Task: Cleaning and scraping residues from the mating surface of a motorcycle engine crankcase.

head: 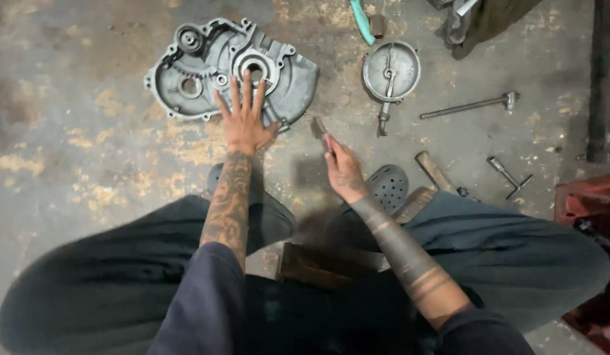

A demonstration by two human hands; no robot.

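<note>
A grey metal engine casing (pixel 186 72) lies flat on the concrete floor, with round bearing holes in it. My left hand (pixel 244 115) rests flat on its lower right part, fingers spread just below the large round hole. My right hand (pixel 343 167) is a little to the right of the casing and grips a small dark tool (pixel 320 129), whose tip points up toward the casing's edge. I am crouched, with both knees in dark trousers at the bottom of the view.
A round metal cover (pixel 391 71) with a lever lies right of the casing. A long T-handle wrench (pixel 469 106), a smaller T-wrench (pixel 508 176) and a wooden-handled tool (pixel 436 172) lie on the floor at right. A red object (pixel 590 204) stands at the right edge.
</note>
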